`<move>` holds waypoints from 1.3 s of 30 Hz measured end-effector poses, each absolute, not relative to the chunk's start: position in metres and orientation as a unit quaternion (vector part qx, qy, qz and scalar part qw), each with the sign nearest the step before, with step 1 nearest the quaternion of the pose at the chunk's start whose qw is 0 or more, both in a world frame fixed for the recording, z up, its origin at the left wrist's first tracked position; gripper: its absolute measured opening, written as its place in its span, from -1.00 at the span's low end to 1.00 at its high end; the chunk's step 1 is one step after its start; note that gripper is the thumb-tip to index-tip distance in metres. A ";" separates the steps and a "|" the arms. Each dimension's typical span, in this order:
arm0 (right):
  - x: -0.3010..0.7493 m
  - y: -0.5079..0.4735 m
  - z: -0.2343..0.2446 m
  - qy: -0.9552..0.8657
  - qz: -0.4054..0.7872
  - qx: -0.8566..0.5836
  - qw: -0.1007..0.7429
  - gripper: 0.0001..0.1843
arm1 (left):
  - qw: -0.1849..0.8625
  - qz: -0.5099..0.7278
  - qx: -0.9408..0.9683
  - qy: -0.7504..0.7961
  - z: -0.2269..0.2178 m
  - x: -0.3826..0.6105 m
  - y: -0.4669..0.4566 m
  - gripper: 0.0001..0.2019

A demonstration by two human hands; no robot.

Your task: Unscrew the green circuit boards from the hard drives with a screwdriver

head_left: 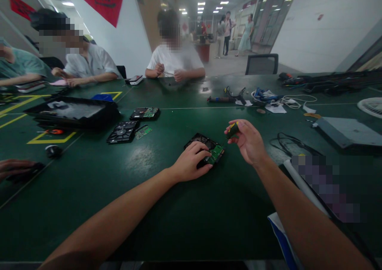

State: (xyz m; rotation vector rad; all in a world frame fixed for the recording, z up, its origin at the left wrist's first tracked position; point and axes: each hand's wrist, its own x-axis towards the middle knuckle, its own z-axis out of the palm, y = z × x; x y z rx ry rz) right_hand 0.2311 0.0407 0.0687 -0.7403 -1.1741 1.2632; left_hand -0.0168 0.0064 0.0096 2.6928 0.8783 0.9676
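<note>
A black hard drive point(205, 142) with a green circuit board point(215, 153) lies on the dark green table point(155, 206) in front of me. My left hand point(191, 162) rests on it, fingers curled over its near edge and gripping it. Just to its right my right hand point(247, 140) is lifted off the table, fingers closed round the yellow-and-black handle of a small screwdriver point(232, 130). The tool's tip is hidden.
More drives and boards point(123, 132) point(145, 113) lie left of centre beside a black tray point(71, 112). Cables and tools point(265, 96) sit at the far right, a grey flat case point(347, 131) nearer. Two people sit across the table; another person's hand point(13, 168) is at the left edge.
</note>
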 end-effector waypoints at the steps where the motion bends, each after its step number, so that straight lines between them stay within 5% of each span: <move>1: 0.231 0.040 0.070 -0.508 0.536 -0.321 0.593 -0.74 | 0.074 0.323 0.897 0.292 0.010 -0.017 0.006 -0.69; 39: 0.229 0.042 0.067 -0.487 0.550 -0.318 0.599 -0.66 | 0.081 0.320 0.897 0.295 0.011 -0.017 0.006 -0.68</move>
